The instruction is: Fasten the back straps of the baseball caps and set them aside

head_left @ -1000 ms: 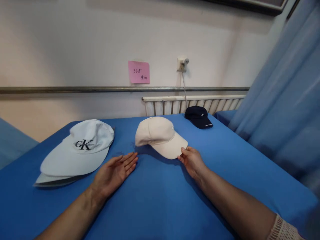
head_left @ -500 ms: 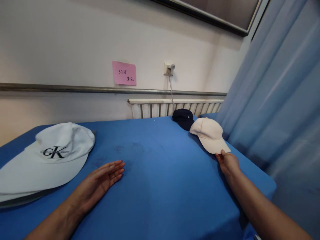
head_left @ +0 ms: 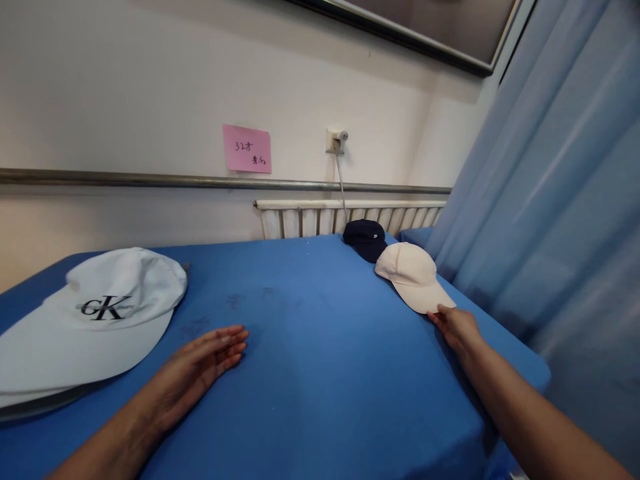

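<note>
On the right of the blue-covered table [head_left: 310, 373], my right hand [head_left: 455, 328] pinches the brim of a cream baseball cap [head_left: 411, 272]. The cap's crown points away from me, close to a navy baseball cap [head_left: 366, 239] behind it. My left hand [head_left: 203, 365] rests near the middle left, fingers stretched out together and nothing in them. Left of that hand lies a white baseball cap [head_left: 125, 300] with black letters on its front. Under its brim shows a dark grey edge of something mostly hidden.
A metal rail [head_left: 200, 181] and a white radiator [head_left: 320, 219] run along the wall behind the table. A pink note [head_left: 247, 149] and a socket with a plug [head_left: 336, 141] are on the wall. A blue curtain [head_left: 560, 200] hangs along the right side.
The cream cap has shifted slightly left and toward me with my right hand on its brim. My left hand keeps almost the same place.
</note>
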